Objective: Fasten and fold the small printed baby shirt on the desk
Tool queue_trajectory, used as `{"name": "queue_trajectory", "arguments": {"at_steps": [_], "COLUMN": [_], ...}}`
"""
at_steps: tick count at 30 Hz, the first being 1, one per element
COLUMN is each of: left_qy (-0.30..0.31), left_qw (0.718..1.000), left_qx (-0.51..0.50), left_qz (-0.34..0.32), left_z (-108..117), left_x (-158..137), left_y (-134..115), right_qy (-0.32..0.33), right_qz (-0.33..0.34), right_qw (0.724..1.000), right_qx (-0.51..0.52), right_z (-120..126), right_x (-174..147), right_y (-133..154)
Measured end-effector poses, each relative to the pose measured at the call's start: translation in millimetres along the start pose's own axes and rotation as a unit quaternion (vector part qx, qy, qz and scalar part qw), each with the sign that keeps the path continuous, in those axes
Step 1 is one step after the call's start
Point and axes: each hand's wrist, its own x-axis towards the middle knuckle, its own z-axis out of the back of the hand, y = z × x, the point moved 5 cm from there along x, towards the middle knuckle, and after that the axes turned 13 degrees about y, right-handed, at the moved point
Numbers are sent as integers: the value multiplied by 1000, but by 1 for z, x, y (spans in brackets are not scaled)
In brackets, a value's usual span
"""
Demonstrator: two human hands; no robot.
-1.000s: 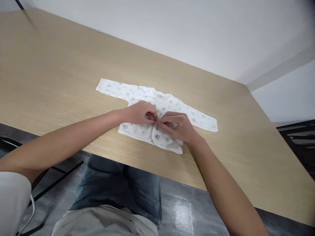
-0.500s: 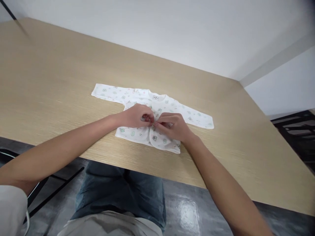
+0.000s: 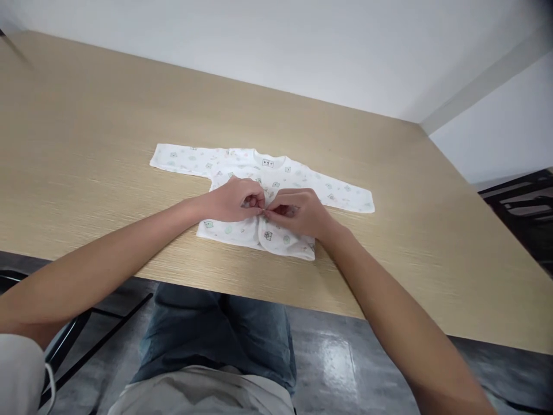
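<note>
A white baby shirt (image 3: 287, 240) with small printed figures lies front up, its sleeves spread out to both sides. My left hand (image 3: 240, 199) rests over its middle, thumb and fingertips pinched on the front edge. From the other side my right hand (image 3: 299, 212) pinches the same front opening, and the fingertips of both hands meet there. Whatever fastening may lie between the fingertips is too small and covered to make out. The neckline with its printed label faces away from me.
The shirt lies on a wood-grain table (image 3: 410, 276), near its front edge. A white wall (image 3: 268, 52) runs along the back. Dark metal frames (image 3: 522, 202) stand beyond the right edge, and a black chair (image 3: 69, 340) is at lower left.
The view has shifted slightly, so the table and shirt sit a little differently in it. Both hands keep pinching the shirt's front at the same place.
</note>
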Motion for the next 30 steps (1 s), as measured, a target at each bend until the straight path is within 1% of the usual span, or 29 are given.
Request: {"name": "queue_trajectory", "arguments": {"at_steps": [2, 5, 9, 12, 15, 20, 23, 26, 28, 30], "left_qy": [7, 2, -3, -4, -5, -31, -50, -74, -78, -73], "left_qw": [1000, 1000, 998, 998, 998, 994, 986, 979, 976, 973], "left_qx": [2, 18, 53, 65, 68, 106, 154, 187, 202, 215], "left_qz": [0, -2, -15, -3, 6, 0, -22, -19, -18, -31], "left_z": [0, 0, 0, 2, 2, 2, 3, 8, 9, 9], "left_x": [0, 0, 0, -2, -4, -5, -6, -7, -8, -8], "left_y": [0, 3, 4, 4, 4, 7, 5, 2, 1, 0], "right_qy": [10, 14, 20, 5, -5, -7, -19, -25, -33, -39], "right_qz": [1, 0, -5, -2, 12, 10, 8, -6, -21, -28], "right_qw": [1000, 1000, 999, 998, 999, 1000, 1000, 999, 999, 998], "right_qx": [-1, -10, -45, -60, -49, -11, -19, -28, -33, -37], "right_z": [0, 1, 1, 0, 0, 0, 2, 3, 4, 4], "right_x": [0, 0, 0, 0, 0, -1, -1, 0, 1, 1], "right_y": [0, 0, 3, 4, 2, -3, -3, -1, -1, -2]}}
